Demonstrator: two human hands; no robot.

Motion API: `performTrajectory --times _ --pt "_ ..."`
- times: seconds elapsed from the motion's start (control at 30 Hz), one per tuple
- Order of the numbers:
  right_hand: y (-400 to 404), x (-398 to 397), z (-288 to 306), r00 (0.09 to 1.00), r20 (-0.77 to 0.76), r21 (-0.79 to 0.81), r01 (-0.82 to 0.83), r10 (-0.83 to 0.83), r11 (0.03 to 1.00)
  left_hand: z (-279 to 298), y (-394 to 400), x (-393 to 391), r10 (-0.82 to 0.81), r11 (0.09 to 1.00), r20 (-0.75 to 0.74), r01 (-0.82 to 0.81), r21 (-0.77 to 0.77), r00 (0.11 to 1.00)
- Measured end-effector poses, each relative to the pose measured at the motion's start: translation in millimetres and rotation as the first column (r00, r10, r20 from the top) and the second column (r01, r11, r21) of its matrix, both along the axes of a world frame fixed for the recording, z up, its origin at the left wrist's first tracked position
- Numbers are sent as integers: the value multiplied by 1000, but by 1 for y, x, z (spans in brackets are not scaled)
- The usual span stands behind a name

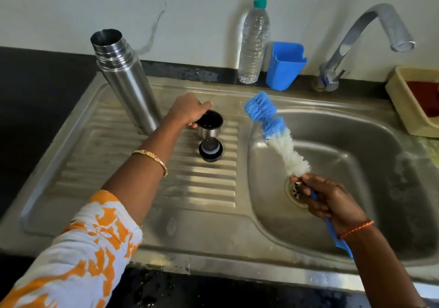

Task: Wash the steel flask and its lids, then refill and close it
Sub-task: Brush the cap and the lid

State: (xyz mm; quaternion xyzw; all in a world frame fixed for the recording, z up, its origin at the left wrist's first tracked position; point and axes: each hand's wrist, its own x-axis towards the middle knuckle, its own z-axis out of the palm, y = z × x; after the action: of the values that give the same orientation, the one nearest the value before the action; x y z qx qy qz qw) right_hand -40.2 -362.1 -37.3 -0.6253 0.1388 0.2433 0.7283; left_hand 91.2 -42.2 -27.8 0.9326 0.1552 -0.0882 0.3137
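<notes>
Flask: the steel flask stands upright and uncapped on the ribbed draining board, at its far left corner, its mouth open toward the camera.
Cup lid: the steel cup lid sits mouth-up on the draining board, just right of the flask's base.
Stopper: the black stopper rests on the ribs just in front of the cup lid — the two are close together, and whether they touch is unclear.
Left hand: the left hand reaches over the board and grasps the cup lid at its rim, fingers curled round the near and far edges.
Right hand: the right hand is clenched round the blue handle of the bottle brush, above the sink drain.
Brush: its white and blue bristles point up and away, toward the back of the sink basin.
Behind the sink: a clear plastic bottle with a green cap stands beside a blue holder — the tap arches over the basin to their right.
Far right: a cream tray lies on the counter.
</notes>
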Motion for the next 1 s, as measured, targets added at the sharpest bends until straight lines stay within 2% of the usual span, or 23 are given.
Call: performTrajectory --times 0.27,0.47,0.53,0.67,0.73,0.9,0.97,1.0 --pt "0 7 -2 999 37 -71 26 -24 997 2 0 -24 38 999 155 -42 24 987" --pt "-1 -1 3 993 112 -166 55 -37 984 5 -31 -84 87 996 349 -89 -11 933" --pt "0 -1 7 985 163 -223 87 -51 971 -2 -44 -98 79 995 398 -97 25 914" --pt "-1 0 7 966 257 -334 112 -24 936 -22 -55 -116 143 967 308 -200 161 940" --pt "-4 -5 4 959 281 -362 129 -24 923 -32 -55 -121 180 958 261 -229 171 948" --pt "-26 -26 4 936 349 -430 200 -43 881 -28 -55 -122 197 976 304 -216 30 932" --pt "-40 -39 6 925 374 -430 235 -64 872 -21 -69 -122 214 976 323 -189 -108 922" --pt "-45 -45 6 918 390 -433 246 -66 867 -16 -78 -122 244 956 304 -176 -234 921"
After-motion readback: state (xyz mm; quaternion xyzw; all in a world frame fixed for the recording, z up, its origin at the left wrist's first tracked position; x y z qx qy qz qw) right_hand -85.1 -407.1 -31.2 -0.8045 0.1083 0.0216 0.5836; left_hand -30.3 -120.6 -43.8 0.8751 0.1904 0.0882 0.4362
